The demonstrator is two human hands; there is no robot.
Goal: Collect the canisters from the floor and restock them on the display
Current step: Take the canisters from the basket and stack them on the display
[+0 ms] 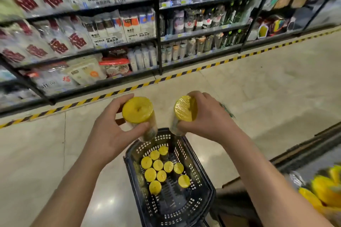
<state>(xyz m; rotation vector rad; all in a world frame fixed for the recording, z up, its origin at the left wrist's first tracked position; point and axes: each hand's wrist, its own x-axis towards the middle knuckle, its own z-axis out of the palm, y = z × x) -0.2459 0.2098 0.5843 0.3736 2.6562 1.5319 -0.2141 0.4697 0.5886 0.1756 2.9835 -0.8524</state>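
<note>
Head view: the left hand (112, 127) grips a clear cylindrical canister with a yellow lid (137, 109) just under its cap. Its fingers (122, 98) curl over the far side and the thumb crosses the near side. The right hand (208, 121) clasps a second yellow-lidded canister (184, 108) the same way, and this one is tilted toward the left. Both are held above the black perforated plastic basket (208, 188) on the pale polished floor (46, 153). About ten more yellow-capped canisters (158, 165) stand upright in a cluster inside it.

The main risk is probably a slip. Each grasp sits high, at the cap, with the body hanging free below, and the right lid looks wrapped in glossy film. A dropped canister would likely land on the cluster and topple it, or roll off across the smooth floor. The two held canisters are also near each other and could knock together. The blurred yellow stock (324, 190) at the lower right may be the display, but I cannot tell, so any free slot there is hard to judge.
</note>
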